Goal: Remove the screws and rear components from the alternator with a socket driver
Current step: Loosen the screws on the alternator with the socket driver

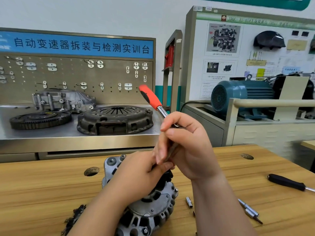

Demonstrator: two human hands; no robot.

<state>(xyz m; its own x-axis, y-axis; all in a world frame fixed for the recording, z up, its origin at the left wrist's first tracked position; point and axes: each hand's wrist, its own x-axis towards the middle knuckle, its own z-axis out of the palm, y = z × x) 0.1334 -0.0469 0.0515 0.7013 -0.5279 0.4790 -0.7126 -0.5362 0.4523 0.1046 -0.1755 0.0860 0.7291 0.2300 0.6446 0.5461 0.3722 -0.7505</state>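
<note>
While the alternator point(150, 206) lies on the tabletop point(42, 188), right hand point(190, 147) fingers curl round the socket driver point(150, 97) shaft; left hand point(141, 174) fingers pinch its hidden tip. Likely best: seat it squarely, shaft aligned, before turning.

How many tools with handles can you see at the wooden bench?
2. The red-handled socket driver, held in the right hand above the alternator; a black-handled screwdriver lying near the bench's right edge. Others may be hidden.
</note>
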